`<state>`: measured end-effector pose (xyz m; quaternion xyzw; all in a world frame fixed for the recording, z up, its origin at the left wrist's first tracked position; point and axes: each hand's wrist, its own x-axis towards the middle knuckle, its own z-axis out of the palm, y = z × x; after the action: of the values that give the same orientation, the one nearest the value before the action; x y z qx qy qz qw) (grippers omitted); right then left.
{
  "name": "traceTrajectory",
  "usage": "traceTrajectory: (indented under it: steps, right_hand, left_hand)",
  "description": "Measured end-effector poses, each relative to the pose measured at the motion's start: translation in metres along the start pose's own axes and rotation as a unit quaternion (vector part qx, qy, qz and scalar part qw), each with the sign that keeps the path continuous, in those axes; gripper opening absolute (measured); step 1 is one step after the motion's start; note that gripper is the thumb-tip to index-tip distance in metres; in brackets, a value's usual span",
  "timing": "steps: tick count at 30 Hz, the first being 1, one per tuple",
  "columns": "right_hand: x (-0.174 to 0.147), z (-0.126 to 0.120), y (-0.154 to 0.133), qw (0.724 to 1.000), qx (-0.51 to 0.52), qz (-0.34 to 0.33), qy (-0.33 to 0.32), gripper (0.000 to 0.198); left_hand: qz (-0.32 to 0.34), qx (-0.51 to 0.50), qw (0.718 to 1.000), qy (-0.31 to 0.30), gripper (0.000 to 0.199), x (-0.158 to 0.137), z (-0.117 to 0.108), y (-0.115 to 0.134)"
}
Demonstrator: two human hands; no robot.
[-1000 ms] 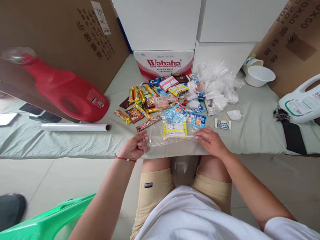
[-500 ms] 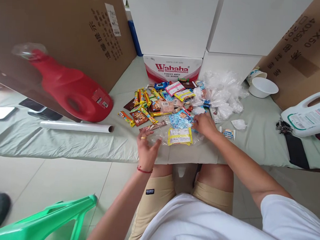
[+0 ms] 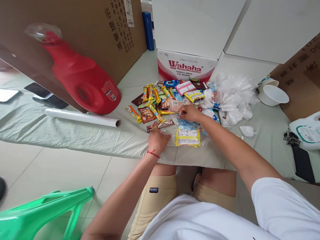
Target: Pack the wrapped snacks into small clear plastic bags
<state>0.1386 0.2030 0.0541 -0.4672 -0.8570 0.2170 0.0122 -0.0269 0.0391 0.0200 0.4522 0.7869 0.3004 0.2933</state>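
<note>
My left hand point(image 3: 158, 139) rests at the near-left side of a clear plastic bag point(image 3: 172, 139), its thumb apart from the fingers. A brown-wrapped snack bar point(image 3: 163, 124) lies just beyond its fingertips. My right hand point(image 3: 190, 113) reaches over blue packets point(image 3: 186, 124) to the near edge of a snack pile, fingers bent together; what they hold, if anything, is hidden. Close to them lies a pinkish clear-wrapped packet point(image 3: 174, 105). A yellow-edged packet point(image 3: 188, 137) lies on or in the clear bag, between me and the blue packets. Brown cookie packets point(image 3: 147, 114) and yellow-wrapped bars point(image 3: 156, 112) are at left.
Crumpled clear bags point(image 3: 236, 98) lie right of the pile, before a Wahaba-style printed carton point(image 3: 187, 66). A red jug point(image 3: 84, 81) and white roll point(image 3: 83, 118) are at left. White bowl point(image 3: 274, 95), white bottle point(image 3: 312, 130) and black phone-like object point(image 3: 302, 163) are at right.
My right hand has moved left and slightly away from me, from the right side of the blue packets to the pile's near edge. My left hand has shifted toward the brown bar. The view has turned slightly.
</note>
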Motion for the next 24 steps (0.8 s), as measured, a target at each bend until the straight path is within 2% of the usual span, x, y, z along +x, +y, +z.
traceTrajectory:
  steps: [2,5,7,11,14,16,19,22,24]
  right_hand:
    - [-0.002,-0.006,0.003,0.997,0.062,-0.036,-0.010,0.014]
    - [-0.015,-0.013,0.009,0.985,0.150,-0.089,-0.003,0.018]
    - [-0.028,-0.016,0.011,0.981,0.157,-0.116,-0.002,0.020]
    - [-0.065,-0.013,-0.002,0.975,0.120,-0.188,-0.008,0.021]
    - [-0.098,-0.001,-0.021,0.973,0.025,-0.229,-0.032,0.030]
    - [-0.117,0.010,-0.032,0.972,-0.070,-0.216,-0.064,0.036]
    - [-0.134,0.025,-0.040,0.962,-0.176,-0.187,-0.089,0.047]
    - [-0.140,0.035,-0.041,0.960,-0.200,-0.181,-0.075,0.052]
    - [-0.142,0.039,-0.042,0.963,-0.193,-0.178,-0.061,0.047]
  left_hand:
    - [0.012,0.026,1.000,-0.011,0.076,0.003,-0.003,0.004]
    - [0.038,0.088,0.995,-0.036,0.032,0.007,-0.005,0.010]
    - [0.037,0.128,0.990,-0.056,0.020,0.009,-0.005,0.013]
    - [0.041,0.148,0.986,-0.061,0.024,0.015,-0.006,0.015]
    - [0.024,0.089,0.993,-0.067,0.016,0.024,-0.012,0.011]
    - [0.005,0.036,0.996,-0.083,0.006,0.030,-0.018,0.008]
    - [-0.017,-0.023,0.993,-0.117,0.013,0.037,-0.027,0.005]
    - [-0.040,-0.092,0.981,-0.169,0.018,0.037,-0.033,0.010]
    - [-0.046,-0.133,0.970,-0.196,0.015,0.034,-0.032,0.017]
